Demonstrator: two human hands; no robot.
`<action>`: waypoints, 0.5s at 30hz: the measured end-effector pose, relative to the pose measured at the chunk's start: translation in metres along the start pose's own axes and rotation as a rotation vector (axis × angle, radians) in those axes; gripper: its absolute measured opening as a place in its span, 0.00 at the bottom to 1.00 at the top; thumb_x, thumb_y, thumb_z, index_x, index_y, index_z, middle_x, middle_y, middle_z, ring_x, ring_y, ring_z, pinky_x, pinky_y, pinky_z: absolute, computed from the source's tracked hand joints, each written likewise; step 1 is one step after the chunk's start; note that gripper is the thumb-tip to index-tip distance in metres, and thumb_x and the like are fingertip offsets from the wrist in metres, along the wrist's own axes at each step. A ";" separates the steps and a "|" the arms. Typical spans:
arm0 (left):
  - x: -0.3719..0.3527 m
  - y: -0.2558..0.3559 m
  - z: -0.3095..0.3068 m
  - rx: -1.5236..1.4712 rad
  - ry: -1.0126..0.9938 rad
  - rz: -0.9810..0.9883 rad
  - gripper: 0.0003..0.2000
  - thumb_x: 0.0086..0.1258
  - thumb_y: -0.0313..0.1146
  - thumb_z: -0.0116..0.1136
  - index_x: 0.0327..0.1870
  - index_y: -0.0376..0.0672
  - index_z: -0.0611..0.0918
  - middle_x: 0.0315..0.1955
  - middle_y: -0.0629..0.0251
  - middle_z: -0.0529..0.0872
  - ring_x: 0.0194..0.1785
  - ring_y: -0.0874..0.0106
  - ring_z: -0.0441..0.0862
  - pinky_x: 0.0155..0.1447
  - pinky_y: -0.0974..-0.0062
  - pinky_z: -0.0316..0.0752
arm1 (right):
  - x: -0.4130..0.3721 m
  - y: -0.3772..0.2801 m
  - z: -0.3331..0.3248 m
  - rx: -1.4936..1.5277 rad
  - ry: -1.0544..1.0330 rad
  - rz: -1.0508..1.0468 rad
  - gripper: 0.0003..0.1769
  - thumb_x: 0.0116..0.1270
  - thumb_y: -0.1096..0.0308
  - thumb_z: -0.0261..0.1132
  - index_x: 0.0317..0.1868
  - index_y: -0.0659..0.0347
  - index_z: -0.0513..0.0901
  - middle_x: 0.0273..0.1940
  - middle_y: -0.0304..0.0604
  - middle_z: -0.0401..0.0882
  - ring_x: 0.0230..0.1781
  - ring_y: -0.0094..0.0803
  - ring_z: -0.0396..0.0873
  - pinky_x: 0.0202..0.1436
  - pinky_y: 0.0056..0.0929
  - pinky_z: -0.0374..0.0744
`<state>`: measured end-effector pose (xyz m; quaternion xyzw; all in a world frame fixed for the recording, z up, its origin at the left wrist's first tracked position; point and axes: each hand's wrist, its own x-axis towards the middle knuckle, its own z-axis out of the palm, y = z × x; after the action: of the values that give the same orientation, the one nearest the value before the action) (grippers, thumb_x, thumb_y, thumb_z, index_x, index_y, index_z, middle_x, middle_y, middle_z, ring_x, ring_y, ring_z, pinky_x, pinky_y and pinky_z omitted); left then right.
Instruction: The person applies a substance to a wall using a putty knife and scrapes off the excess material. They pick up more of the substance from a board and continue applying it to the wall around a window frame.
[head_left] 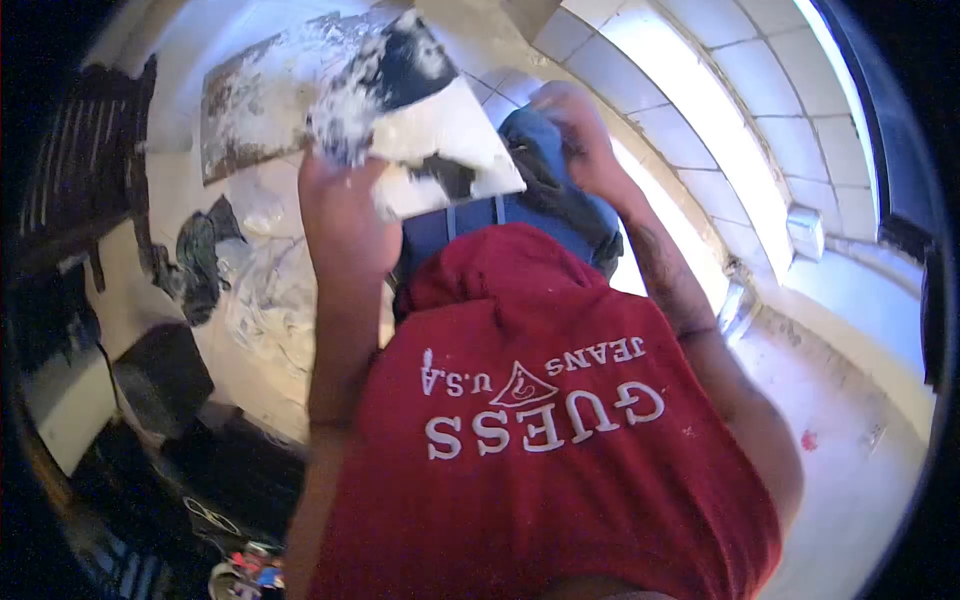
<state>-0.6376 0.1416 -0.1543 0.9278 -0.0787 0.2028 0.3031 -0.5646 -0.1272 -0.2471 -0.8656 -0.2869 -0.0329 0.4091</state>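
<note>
My left hand (345, 205) grips the lower left edge of a flat, squarish board (450, 130). The board is white with black patches, and a thick white paste is smeared over its upper left part. Most of my left fingers are hidden behind it. To the right of the board, my right hand (575, 125) is raised and blurred by motion. Whether it holds anything I cannot make out. Below the hands are my red top (540, 480) and blue trousers (460, 225).
Behind the held board lies a brownish panel (240, 115) smeared with white. Crumpled pale plastic (265, 300) and a dark cloth (203, 260) lie on the left. White tiles (690, 140) run along the right. Small colourful items (250, 575) sit at the bottom left.
</note>
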 end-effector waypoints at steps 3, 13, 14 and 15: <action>0.018 -0.007 0.022 -0.497 -0.168 -0.313 0.09 0.48 0.21 0.56 0.33 0.36 0.80 0.33 0.56 0.79 0.39 0.63 0.76 0.47 0.68 0.70 | 0.012 -0.028 -0.040 0.182 0.514 0.211 0.30 0.43 0.86 0.53 0.52 0.63 0.68 0.43 0.43 0.72 0.45 0.31 0.72 0.49 0.28 0.72; 0.119 -0.040 0.118 -0.308 -0.464 0.056 0.10 0.46 0.28 0.63 0.31 0.38 0.82 0.38 0.51 0.79 0.43 0.63 0.78 0.48 0.71 0.72 | -0.026 -0.026 -0.048 0.733 0.789 0.511 0.39 0.39 0.84 0.57 0.59 0.65 0.63 0.48 0.45 0.71 0.49 0.33 0.71 0.54 0.28 0.69; 0.120 -0.041 0.125 -0.192 -0.439 0.174 0.11 0.49 0.24 0.59 0.35 0.35 0.80 0.38 0.53 0.80 0.44 0.65 0.78 0.48 0.72 0.72 | -0.030 -0.020 -0.047 0.805 0.839 0.521 0.40 0.38 0.85 0.57 0.59 0.65 0.62 0.48 0.47 0.72 0.48 0.34 0.73 0.52 0.29 0.71; 0.121 -0.032 0.130 -0.663 -0.566 -0.078 0.12 0.51 0.21 0.54 0.39 0.32 0.77 0.38 0.54 0.79 0.44 0.65 0.78 0.49 0.73 0.73 | -0.029 -0.020 -0.045 0.879 0.866 0.541 0.40 0.38 0.85 0.56 0.59 0.66 0.62 0.47 0.48 0.73 0.46 0.34 0.74 0.50 0.30 0.73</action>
<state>-0.4765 0.0873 -0.2149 0.8017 -0.1843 -0.1071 0.5585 -0.5914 -0.1636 -0.2126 -0.5687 0.1434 -0.1534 0.7953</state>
